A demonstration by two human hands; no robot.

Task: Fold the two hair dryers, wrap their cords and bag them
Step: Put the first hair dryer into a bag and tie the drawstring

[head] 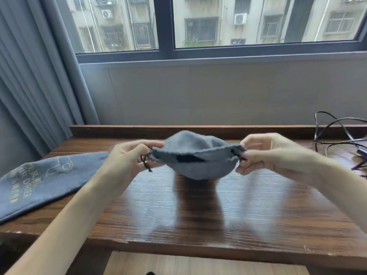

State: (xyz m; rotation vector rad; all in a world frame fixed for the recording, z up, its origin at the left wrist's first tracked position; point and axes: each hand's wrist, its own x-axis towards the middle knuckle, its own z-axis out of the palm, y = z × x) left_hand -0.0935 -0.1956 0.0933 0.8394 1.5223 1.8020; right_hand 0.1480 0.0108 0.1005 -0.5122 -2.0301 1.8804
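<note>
Near field: two bare forearms reach in from 7 and 5 o'clock over a dark wooden counter (pixel 198 215), whose glossy grain mirrors the arms. The left hand (pixel 129 157) pinches the left end of the mouth of a small grey drawstring bag (pixel 195 155), with the knotted black drawstring (pixel 146 161) dangling below its fingers; the right hand (pixel 266 153) pinches the right end. Each grip is therefore closed on the bag, which sits at the centre of the view, its bottom resting on or just above the counter (which of the two cannot be told). The mouth is stretched to a narrow slit with something dark showing inside, probably a hair dryer, though its identity cannot be confirmed.

Progress, as a judgement: one dryer appears bagged and its bag is being drawn shut. A second bag (pixel 43 185), grey-blue with printed lettering, lies flat and seemingly unfilled at 9 o'clock. A loose black cord (pixel 337 133) tangles at 3 o'clock, near the counter's right edge, so wrapping and bagging of the second dryer likely remain.

Far field: a raised wooden lip backs the counter, then a grey wall panel, a dark-framed window (pixel 166 26) facing apartment blocks at 12 o'clock, and a grey curtain (pixel 29 76) at 10 o'clock.
</note>
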